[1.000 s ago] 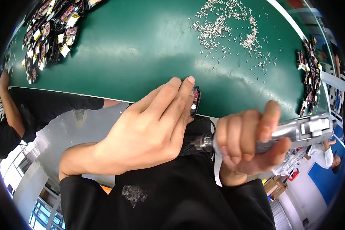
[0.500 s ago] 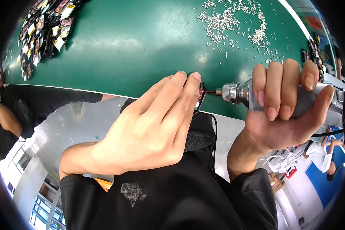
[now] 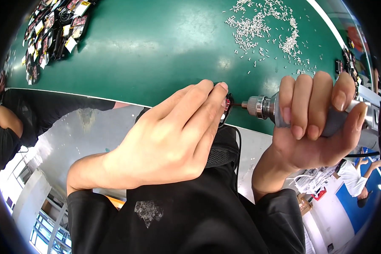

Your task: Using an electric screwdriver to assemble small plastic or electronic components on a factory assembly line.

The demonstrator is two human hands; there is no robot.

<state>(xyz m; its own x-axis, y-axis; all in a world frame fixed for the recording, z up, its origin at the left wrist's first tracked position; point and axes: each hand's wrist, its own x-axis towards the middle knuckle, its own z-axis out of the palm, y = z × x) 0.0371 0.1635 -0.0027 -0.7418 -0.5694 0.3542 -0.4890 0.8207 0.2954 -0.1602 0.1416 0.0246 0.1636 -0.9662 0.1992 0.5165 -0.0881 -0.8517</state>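
Observation:
My right hand is wrapped round a grey electric screwdriver with a ridged metal collar. Its thin bit points left and meets, or nearly meets, a small black part with a red circuit board. My left hand holds that part at the table's near edge, fingers together and stretched over its left side. Most of the part is hidden behind those fingers, as is the exact spot where the bit ends.
Many small silvery screws lie scattered on the green table. A heap of black parts with boards and yellow-white labels fills the far left. More black parts sit at the right edge. Another person's arm is at the left.
The view has shifted a little, so the heap and the screws appear slightly moved. Both hands, the part and the screwdriver appear slightly farther right, keeping nearly the same positions relative to each other.

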